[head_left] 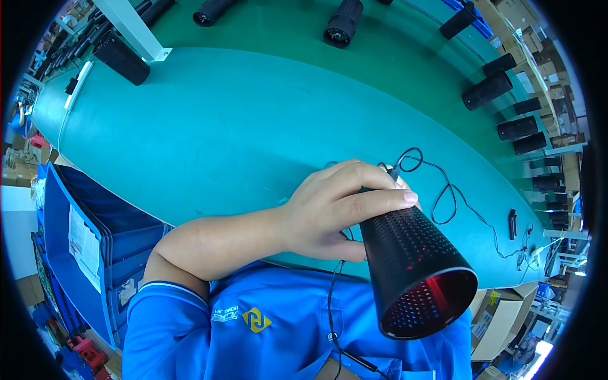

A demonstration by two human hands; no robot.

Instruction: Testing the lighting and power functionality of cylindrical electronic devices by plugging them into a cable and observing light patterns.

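Black perforated cylinder (pixel 415 253) is looking stiff, light, perhaps slippery | left hand (pixel 329 206) is gripping its far end, seemingly a sound hold | right hand isn't showing, can't tell

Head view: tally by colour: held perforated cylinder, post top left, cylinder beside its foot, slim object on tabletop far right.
Black: 3 (held perforated black cylinder; upper-left black cylinder; slim black object)
White: 1 (white square post)
Total: 4
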